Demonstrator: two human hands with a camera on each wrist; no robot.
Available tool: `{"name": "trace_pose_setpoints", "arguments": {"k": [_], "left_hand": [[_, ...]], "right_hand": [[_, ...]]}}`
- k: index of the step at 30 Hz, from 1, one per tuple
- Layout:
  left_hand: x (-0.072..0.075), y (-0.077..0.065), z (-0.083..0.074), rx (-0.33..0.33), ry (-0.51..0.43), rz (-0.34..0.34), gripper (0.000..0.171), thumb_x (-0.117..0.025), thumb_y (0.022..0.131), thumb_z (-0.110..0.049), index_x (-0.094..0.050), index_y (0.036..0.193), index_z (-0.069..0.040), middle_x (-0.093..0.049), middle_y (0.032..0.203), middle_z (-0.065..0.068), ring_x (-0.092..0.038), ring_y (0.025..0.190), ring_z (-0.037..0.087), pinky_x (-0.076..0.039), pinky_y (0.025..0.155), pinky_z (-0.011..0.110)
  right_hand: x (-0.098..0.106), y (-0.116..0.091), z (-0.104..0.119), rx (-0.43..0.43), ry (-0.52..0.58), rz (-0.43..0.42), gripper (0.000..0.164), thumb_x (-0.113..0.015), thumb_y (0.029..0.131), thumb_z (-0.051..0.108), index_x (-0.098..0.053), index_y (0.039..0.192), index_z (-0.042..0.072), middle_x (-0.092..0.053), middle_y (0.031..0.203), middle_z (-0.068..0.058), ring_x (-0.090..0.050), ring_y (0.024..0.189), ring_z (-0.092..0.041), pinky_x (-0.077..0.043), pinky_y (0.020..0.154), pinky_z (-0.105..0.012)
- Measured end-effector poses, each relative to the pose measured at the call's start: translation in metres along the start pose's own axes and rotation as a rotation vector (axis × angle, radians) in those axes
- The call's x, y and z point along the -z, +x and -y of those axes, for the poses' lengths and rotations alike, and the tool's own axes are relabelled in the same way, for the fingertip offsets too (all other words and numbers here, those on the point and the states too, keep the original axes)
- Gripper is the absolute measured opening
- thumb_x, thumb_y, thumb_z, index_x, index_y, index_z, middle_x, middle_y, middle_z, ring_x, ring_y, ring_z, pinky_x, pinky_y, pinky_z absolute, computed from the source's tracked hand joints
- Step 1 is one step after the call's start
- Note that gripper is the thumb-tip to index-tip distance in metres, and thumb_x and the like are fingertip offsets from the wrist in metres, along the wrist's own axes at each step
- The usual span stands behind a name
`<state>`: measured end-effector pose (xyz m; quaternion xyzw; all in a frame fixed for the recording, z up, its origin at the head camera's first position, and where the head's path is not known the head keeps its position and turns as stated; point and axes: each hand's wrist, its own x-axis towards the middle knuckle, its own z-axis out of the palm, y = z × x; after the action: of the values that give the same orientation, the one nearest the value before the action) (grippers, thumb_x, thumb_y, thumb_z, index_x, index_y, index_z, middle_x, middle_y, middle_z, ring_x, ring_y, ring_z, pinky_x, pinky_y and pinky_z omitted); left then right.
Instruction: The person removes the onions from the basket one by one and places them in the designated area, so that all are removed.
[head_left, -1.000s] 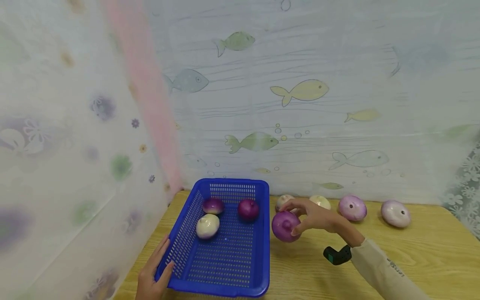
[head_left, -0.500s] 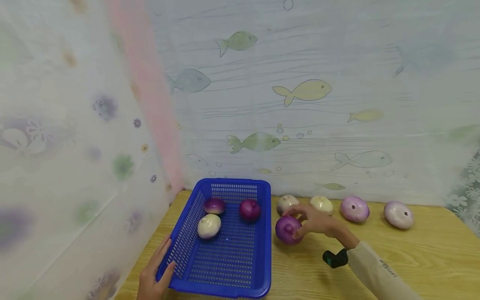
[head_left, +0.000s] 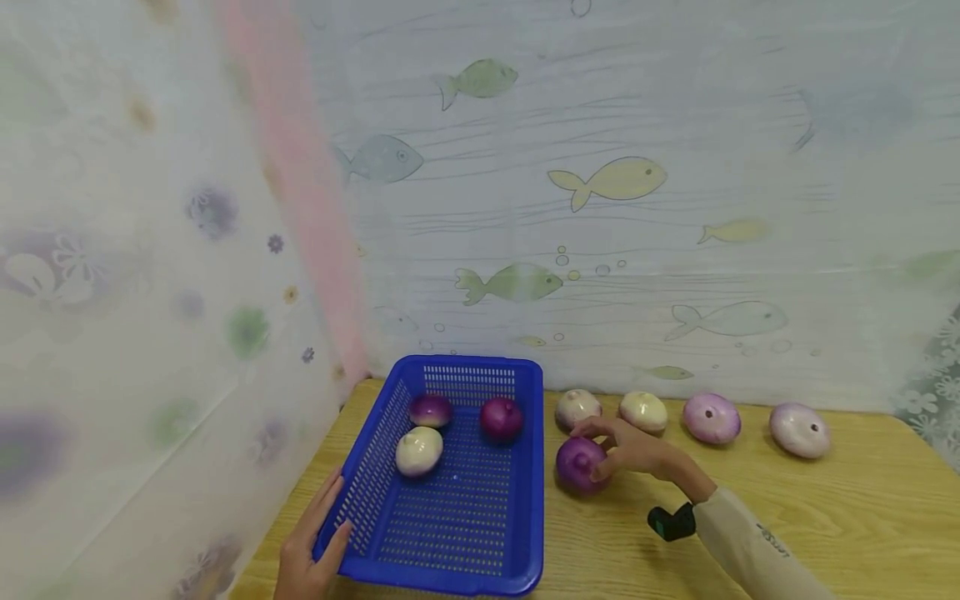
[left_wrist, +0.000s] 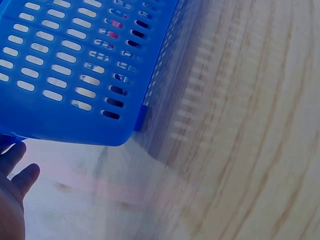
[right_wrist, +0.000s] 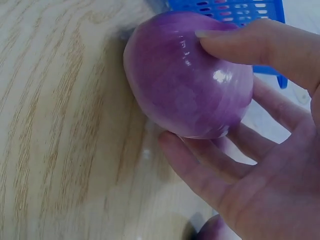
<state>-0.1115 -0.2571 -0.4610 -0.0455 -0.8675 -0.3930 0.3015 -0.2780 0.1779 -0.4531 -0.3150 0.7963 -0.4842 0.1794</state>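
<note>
My right hand [head_left: 633, 450] holds a glossy purple onion [head_left: 579, 467] just right of the basket, low at the tabletop. In the right wrist view the thumb lies on one side of this onion [right_wrist: 185, 75] and the fingers [right_wrist: 200, 172] wrap the opposite side. At the left side of the blue plastic basket [head_left: 531, 500], my left hand [head_left: 311, 542] rests with fairly straight fingers along the rim and the thumb spread apart. The left wrist view catches only its fingertips near the basket's corner [left_wrist: 75, 127]. Inside the basket sit a whitish onion [head_left: 418, 452], a dark purple onion [head_left: 501, 419] and a purple-and-white one [head_left: 431, 411].
Along the back of the wooden table [head_left: 750, 517] stand a whitish onion [head_left: 577, 408], a cream one [head_left: 643, 412] and two pale purple ones, the nearer-in [head_left: 711, 418] and the far-right [head_left: 799, 430]. A fish-printed curtain [head_left: 615, 275] hangs right behind them.
My right hand has moved the purple onion slightly right and down, away from the basket's rim, toward the tabletop. My left hand stays at the basket's side.
</note>
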Motion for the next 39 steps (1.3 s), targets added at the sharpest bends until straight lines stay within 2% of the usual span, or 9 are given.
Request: {"name": "trace_pose_setpoints", "arguments": {"k": [6,11,18,23,26,30,35,39], "left_hand": [[0.0,0.0,0.001,-0.034,-0.006,-0.006,0.052,-0.064,0.085,0.0,-0.052,0.135,-0.005,-0.048,0.139,0.012,-0.034,0.125,-0.011,-0.026,0.096,0.002],[0.0,0.0,0.001,-0.037,-0.009,-0.01,0.052,-0.065,0.085,0.001,-0.052,0.135,-0.004,-0.049,0.139,0.013,-0.034,0.125,-0.011,-0.026,0.096,0.002],[0.001,0.001,0.001,-0.041,-0.006,-0.005,0.052,-0.064,0.085,0.0,-0.051,0.135,-0.004,-0.048,0.139,0.014,-0.034,0.126,-0.011,-0.026,0.097,0.002],[0.0,0.0,0.001,-0.042,0.004,-0.007,0.051,-0.064,0.085,0.001,-0.052,0.134,-0.002,-0.049,0.138,0.017,-0.034,0.125,-0.012,-0.025,0.096,0.002],[0.0,0.0,0.001,-0.022,0.005,-0.008,0.05,-0.064,0.085,0.0,-0.052,0.134,-0.003,-0.049,0.138,0.016,-0.034,0.124,-0.013,-0.025,0.096,0.001],[0.0,0.0,0.003,-0.009,-0.001,-0.01,0.05,-0.064,0.086,-0.002,-0.052,0.135,-0.005,-0.049,0.139,0.014,-0.035,0.125,-0.011,-0.026,0.096,0.002],[-0.001,0.0,0.006,-0.045,-0.023,-0.02,0.052,-0.064,0.084,0.001,-0.052,0.134,-0.004,-0.05,0.138,0.015,-0.037,0.126,-0.007,-0.027,0.097,0.003],[-0.001,0.0,0.007,-0.041,-0.017,-0.014,0.052,-0.065,0.084,0.0,-0.052,0.134,-0.004,-0.049,0.138,0.015,-0.036,0.125,-0.009,-0.027,0.097,0.003]], "right_hand": [[0.003,-0.003,0.006,0.005,-0.047,-0.024,0.054,-0.074,0.071,0.008,-0.055,0.121,0.0,-0.055,0.122,-0.02,-0.049,0.111,-0.039,-0.044,0.085,-0.043],[0.006,-0.004,0.011,0.012,-0.079,-0.026,0.052,-0.072,0.069,0.005,-0.057,0.119,-0.001,-0.057,0.118,-0.02,-0.053,0.104,-0.037,-0.047,0.083,-0.044],[0.007,-0.004,0.019,-0.004,-0.102,-0.03,0.051,-0.073,0.068,0.004,-0.059,0.116,-0.001,-0.058,0.115,-0.018,-0.055,0.103,-0.037,-0.049,0.082,-0.042],[0.009,-0.003,0.025,-0.017,-0.119,-0.046,0.052,-0.073,0.067,0.004,-0.057,0.116,-0.002,-0.057,0.115,-0.019,-0.053,0.105,-0.041,-0.051,0.08,-0.042],[0.011,-0.001,0.029,-0.007,-0.11,-0.061,0.052,-0.072,0.066,0.001,-0.057,0.116,-0.003,-0.056,0.117,-0.022,-0.051,0.108,-0.045,-0.05,0.082,-0.047],[0.014,0.0,0.035,0.003,-0.086,-0.076,0.052,-0.07,0.067,-0.001,-0.056,0.116,-0.004,-0.053,0.122,-0.027,-0.046,0.112,-0.051,-0.052,0.079,-0.047],[0.016,0.0,0.045,-0.009,-0.089,-0.097,0.048,-0.072,0.071,0.004,-0.057,0.117,0.001,-0.05,0.126,-0.026,-0.042,0.115,-0.053,-0.052,0.075,-0.042],[0.015,0.001,0.053,0.005,-0.094,-0.103,0.045,-0.073,0.075,0.007,-0.058,0.117,0.004,-0.051,0.127,-0.023,-0.043,0.116,-0.05,-0.052,0.076,-0.042]]}}
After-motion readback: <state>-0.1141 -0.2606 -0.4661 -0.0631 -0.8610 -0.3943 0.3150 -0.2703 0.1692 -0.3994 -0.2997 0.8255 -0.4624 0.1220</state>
